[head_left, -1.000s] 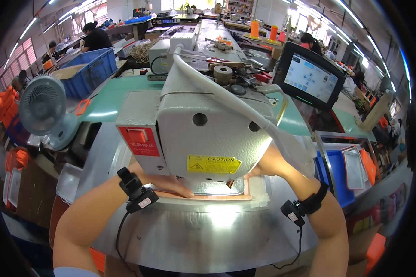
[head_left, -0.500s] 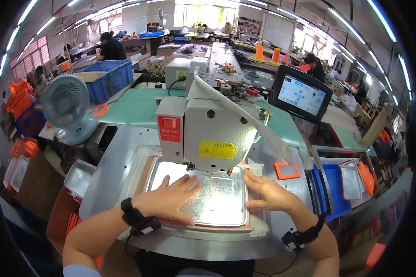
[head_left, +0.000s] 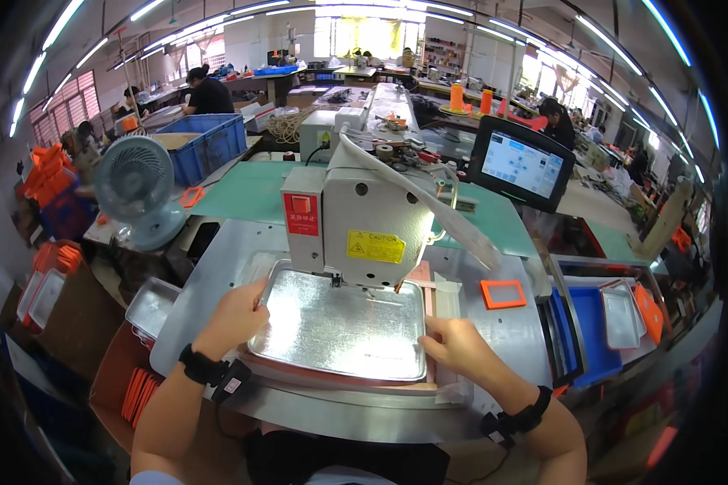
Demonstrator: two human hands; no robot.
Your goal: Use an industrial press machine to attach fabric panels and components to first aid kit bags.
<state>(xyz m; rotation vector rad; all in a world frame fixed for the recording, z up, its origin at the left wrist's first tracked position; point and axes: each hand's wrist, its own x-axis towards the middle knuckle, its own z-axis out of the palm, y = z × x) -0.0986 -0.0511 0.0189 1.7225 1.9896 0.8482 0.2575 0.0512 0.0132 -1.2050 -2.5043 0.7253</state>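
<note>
Between my hands a shiny silver, tray-like panel (head_left: 340, 327) with rounded corners and a raised rim lies beneath the head of a grey sewing machine (head_left: 368, 214). My left hand (head_left: 236, 317) pinches its left edge, thumb and fingers closed on the rim. At the right edge, my right hand (head_left: 457, 346) grips the rim with thumb and forefinger. The panel sits slightly askew over a pinkish frame (head_left: 429, 299) taped to the metal machine table (head_left: 299, 404). Both wrists wear black straps with small boxes.
An orange rectangular frame (head_left: 502, 295) lies right of the machine. Blue trays (head_left: 590, 331) hold more silver panels farther right. A touchscreen (head_left: 522, 163) stands behind them. At the left are a fan (head_left: 135, 182), a blue crate (head_left: 206, 145) and cartons (head_left: 97, 323) with orange and silver pieces.
My hands were spread on the panel's surface and right edge; now they grip its two side rims. The panel has shifted left and toward the machine, exposing more pink frame at right.
</note>
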